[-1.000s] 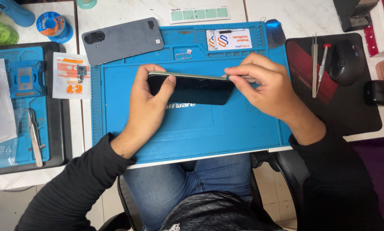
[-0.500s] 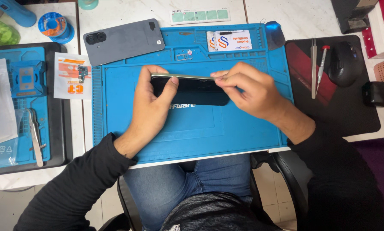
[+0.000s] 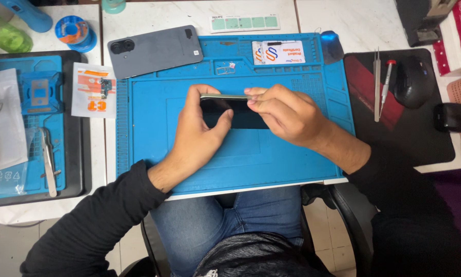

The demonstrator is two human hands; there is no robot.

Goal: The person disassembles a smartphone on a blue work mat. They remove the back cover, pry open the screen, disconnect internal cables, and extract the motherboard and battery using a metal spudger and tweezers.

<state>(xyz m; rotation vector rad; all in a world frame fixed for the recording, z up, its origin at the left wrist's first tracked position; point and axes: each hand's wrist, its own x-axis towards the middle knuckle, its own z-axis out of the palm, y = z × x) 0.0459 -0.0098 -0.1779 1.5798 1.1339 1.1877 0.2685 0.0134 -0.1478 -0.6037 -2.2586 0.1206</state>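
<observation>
Lap: jeans [image 3: 230, 220] and black sleeves fill the near edge, with the forearms angling up and inward so both hands meet over the middle of the work surface.
Left hand: left hand [image 3: 202, 128] cups the phone [image 3: 230, 114] from its left end, thumb lying across the dark screen, fingers curled over the top edge. It grasps the phone to brace it so it cannot slide.
Right hand: right hand [image 3: 287, 113] comes in from the right, wrist bent, fingertips pinched tight at the phone's upper edge. Whether a thin tool sits between those fingertips I cannot tell.
Phone: held on its long side, raised on edge and tilted toward the camera, resting on the blue repair mat [image 3: 312, 164], where both hands can work the seam.
Mat: it lies flat on the table, giving a soft bed under the phone.
Right side: tweezers [image 3: 377, 84] and a small screwdriver [image 3: 388, 77] lie on the dark pad [image 3: 420, 133], within reach beside a black mouse [image 3: 414, 81].
Far edge: grey back cover [image 3: 156, 50] lies apart, overlapping the mat's top-left corner.
</observation>
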